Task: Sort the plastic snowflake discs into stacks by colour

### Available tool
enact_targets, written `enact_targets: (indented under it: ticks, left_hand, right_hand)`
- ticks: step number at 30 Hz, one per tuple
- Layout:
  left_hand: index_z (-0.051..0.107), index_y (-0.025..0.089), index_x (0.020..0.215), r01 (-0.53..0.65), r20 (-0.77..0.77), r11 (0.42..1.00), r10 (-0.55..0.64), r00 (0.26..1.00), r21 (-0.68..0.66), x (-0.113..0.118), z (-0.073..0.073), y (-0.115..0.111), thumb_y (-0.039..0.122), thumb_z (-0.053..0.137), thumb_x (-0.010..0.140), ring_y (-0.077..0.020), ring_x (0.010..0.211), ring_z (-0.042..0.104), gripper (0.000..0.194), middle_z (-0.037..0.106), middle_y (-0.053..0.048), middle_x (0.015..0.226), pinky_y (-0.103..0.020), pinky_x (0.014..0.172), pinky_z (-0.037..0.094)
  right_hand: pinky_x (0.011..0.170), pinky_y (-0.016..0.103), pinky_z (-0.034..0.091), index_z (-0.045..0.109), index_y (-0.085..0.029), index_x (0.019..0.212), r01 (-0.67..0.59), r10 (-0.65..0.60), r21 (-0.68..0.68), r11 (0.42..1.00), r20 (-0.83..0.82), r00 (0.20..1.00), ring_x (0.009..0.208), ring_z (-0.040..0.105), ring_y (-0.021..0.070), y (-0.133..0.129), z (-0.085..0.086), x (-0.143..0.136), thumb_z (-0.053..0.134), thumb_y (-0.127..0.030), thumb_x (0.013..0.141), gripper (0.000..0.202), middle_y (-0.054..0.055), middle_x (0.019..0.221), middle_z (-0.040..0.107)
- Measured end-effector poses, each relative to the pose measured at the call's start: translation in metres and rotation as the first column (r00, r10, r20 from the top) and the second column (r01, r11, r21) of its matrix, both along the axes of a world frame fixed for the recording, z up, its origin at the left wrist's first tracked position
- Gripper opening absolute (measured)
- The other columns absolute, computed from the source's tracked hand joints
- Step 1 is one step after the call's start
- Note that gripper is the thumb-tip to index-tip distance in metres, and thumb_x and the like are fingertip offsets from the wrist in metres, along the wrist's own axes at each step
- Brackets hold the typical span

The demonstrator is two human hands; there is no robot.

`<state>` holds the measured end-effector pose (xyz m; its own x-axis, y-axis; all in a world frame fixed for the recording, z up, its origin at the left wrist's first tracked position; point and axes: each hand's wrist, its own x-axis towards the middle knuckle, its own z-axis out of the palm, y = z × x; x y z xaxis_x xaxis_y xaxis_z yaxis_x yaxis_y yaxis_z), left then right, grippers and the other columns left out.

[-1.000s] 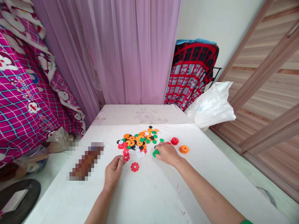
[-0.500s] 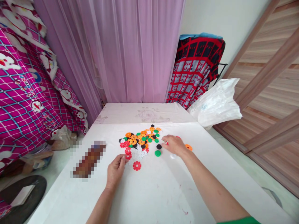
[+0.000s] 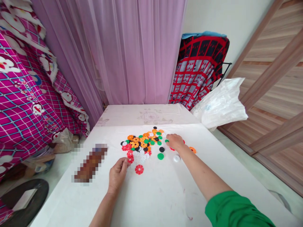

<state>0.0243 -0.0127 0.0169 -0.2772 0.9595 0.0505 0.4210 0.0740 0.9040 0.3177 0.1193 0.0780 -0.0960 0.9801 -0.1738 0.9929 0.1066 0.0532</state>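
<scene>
My left hand rests at the near left edge of a pile of notched plastic discs. Its thumb and forefinger press together beside a red disc; whether they hold anything is hidden. A loose red disc lies to its right, below the white snowflake discs. My right hand reaches to the right of the pile, fingers curled down by a green disc. What is under those fingers is hidden. Nearby lie a black disc, another green disc and a white disc.
All this lies on a white-covered table. A pixelated brown-red object is on its left side. An orange disc sits beyond my right forearm. A white plastic bag stands at the back right, before a wooden cabinet.
My right hand has shifted slightly, with its fingers turned more downward, uncovering the white disc and showing more green sleeve. My left hand stays in place beside the red disc.
</scene>
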Motion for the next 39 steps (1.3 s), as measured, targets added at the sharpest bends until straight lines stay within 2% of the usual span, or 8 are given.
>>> enact_targets:
  ticks: [5, 9, 13, 15, 18, 27, 33, 39]
  left_hand:
    - [0.065, 0.021, 0.091, -0.015, 0.003, 1.0, 0.015, 1.0, 0.018, 0.001, 0.001, 0.0, 0.06, 0.046, 0.08, -0.0201, 0.072, 0.069, 0.045, 0.072, -0.003, 0.072, -0.028, 0.061, 0.054]
    - [0.065, 0.022, 0.091, -0.003, -0.011, 1.0, 0.004, 1.0, 0.015, 0.001, 0.002, 0.001, 0.06, 0.045, 0.08, -0.0198, 0.071, 0.068, 0.044, 0.072, -0.003, 0.072, -0.028, 0.061, 0.054]
    - [0.064, 0.021, 0.091, -0.001, -0.013, 1.0, 0.001, 1.0, 0.014, 0.001, 0.001, 0.001, 0.06, 0.045, 0.08, -0.0201, 0.073, 0.068, 0.044, 0.072, -0.004, 0.072, -0.028, 0.061, 0.054]
    - [0.064, 0.021, 0.091, 0.002, -0.011, 1.0, -0.002, 1.0, 0.009, 0.001, 0.0, 0.001, 0.06, 0.044, 0.08, -0.02, 0.073, 0.068, 0.045, 0.072, -0.004, 0.073, -0.028, 0.062, 0.054]
    - [0.064, 0.021, 0.092, 0.008, -0.009, 1.0, -0.008, 1.0, 0.002, 0.0, 0.0, 0.001, 0.06, 0.044, 0.081, -0.0199, 0.073, 0.069, 0.045, 0.072, -0.004, 0.074, -0.028, 0.063, 0.054]
    - [0.065, 0.021, 0.091, -0.005, 0.006, 1.0, 0.005, 1.0, 0.001, 0.0, 0.0, 0.001, 0.061, 0.045, 0.08, -0.0205, 0.073, 0.069, 0.046, 0.073, -0.004, 0.074, -0.028, 0.061, 0.054]
    - [0.065, 0.021, 0.091, -0.003, -0.004, 1.0, 0.003, 1.0, 0.0, -0.001, -0.002, 0.0, 0.061, 0.045, 0.08, -0.0208, 0.074, 0.069, 0.046, 0.073, -0.004, 0.073, -0.028, 0.061, 0.054]
    - [0.065, 0.022, 0.09, -0.004, -0.009, 1.0, 0.004, 1.0, 0.01, 0.001, 0.0, 0.0, 0.06, 0.045, 0.08, -0.0203, 0.072, 0.069, 0.044, 0.072, -0.004, 0.072, -0.028, 0.061, 0.054]
  right_hand:
    - [0.08, 0.031, 0.044, 0.068, -0.019, 0.105, 0.015, -0.015, 0.009, 1.0, 0.002, 1.0, 0.101, 0.063, 0.0244, 0.002, 0.004, 0.001, 0.055, -0.021, 0.081, 0.027, 0.013, 0.11, 0.069]
    - [0.078, 0.029, 0.043, 0.067, -0.022, 0.105, 0.012, -0.011, 0.03, 0.999, -0.026, 1.0, 0.101, 0.062, 0.0226, -0.014, 0.014, 0.005, 0.054, -0.029, 0.083, 0.027, 0.009, 0.109, 0.069]
    - [0.077, 0.026, 0.04, 0.069, -0.026, 0.1, -0.136, 0.141, 0.044, 0.99, -0.161, 0.977, 0.1, 0.061, 0.0202, -0.045, 0.021, -0.003, 0.056, -0.031, 0.081, 0.024, 0.004, 0.106, 0.07]
    - [0.075, 0.026, 0.039, 0.07, -0.025, 0.098, -0.204, 0.208, 0.044, 0.978, -0.182, 0.961, 0.099, 0.061, 0.0203, -0.06, 0.022, -0.01, 0.057, -0.029, 0.079, 0.023, 0.004, 0.103, 0.07]
    - [0.074, 0.026, 0.038, 0.069, -0.024, 0.095, -0.239, 0.242, 0.041, 0.97, -0.147, 0.959, 0.098, 0.061, 0.0205, -0.072, 0.021, -0.019, 0.057, -0.027, 0.079, 0.02, 0.005, 0.101, 0.069]
    - [0.076, 0.027, 0.038, 0.067, -0.022, 0.096, -0.263, 0.265, 0.034, 0.964, -0.117, 0.957, 0.098, 0.059, 0.0205, -0.075, 0.015, -0.024, 0.057, -0.025, 0.079, 0.02, 0.007, 0.101, 0.068]
    - [0.073, 0.026, 0.038, 0.067, -0.024, 0.097, -0.205, 0.206, 0.023, 0.978, -0.17, 0.964, 0.099, 0.06, 0.0197, -0.069, 0.017, -0.019, 0.058, -0.027, 0.079, 0.02, 0.005, 0.104, 0.068]
    - [0.077, 0.027, 0.041, 0.067, -0.026, 0.101, 0.037, -0.032, 0.032, 0.999, -0.152, 0.988, 0.102, 0.062, 0.0198, -0.03, 0.025, -0.014, 0.049, -0.021, 0.084, 0.025, 0.003, 0.109, 0.07]
